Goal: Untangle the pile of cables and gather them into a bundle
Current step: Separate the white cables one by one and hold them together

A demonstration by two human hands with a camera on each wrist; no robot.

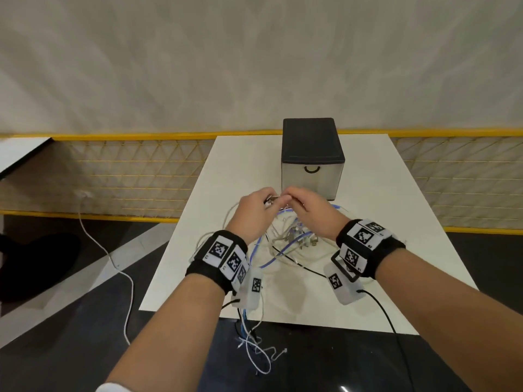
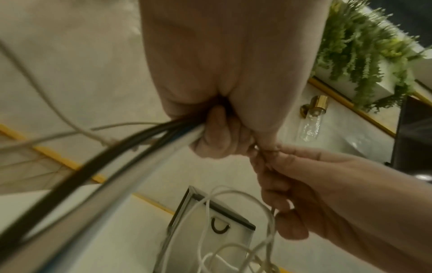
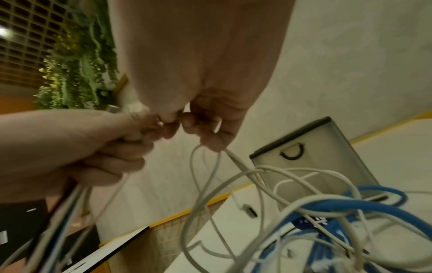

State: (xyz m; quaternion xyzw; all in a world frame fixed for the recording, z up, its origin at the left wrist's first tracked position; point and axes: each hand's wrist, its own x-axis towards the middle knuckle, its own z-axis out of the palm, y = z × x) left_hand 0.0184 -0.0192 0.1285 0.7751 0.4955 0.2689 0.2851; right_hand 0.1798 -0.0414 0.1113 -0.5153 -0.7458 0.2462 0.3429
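A tangle of white, blue and black cables [image 1: 285,241] lies on the white table [image 1: 382,250], and some strands hang over its near edge. My left hand [image 1: 259,206] is raised above the pile and grips a bunch of cables [image 2: 131,147] in its fist, black, white and blue together. My right hand [image 1: 304,205] meets it fingertip to fingertip and pinches a thin white cable [image 3: 236,158] that loops down into the blue and white tangle [image 3: 327,212]. Both hands hover just in front of the drawer box.
A small drawer box [image 1: 311,159] with a black top and a ring handle stands at the back of the table. A yellow mesh railing [image 1: 141,176] runs behind the table. A white cord [image 1: 113,264] trails on the dark floor to the left.
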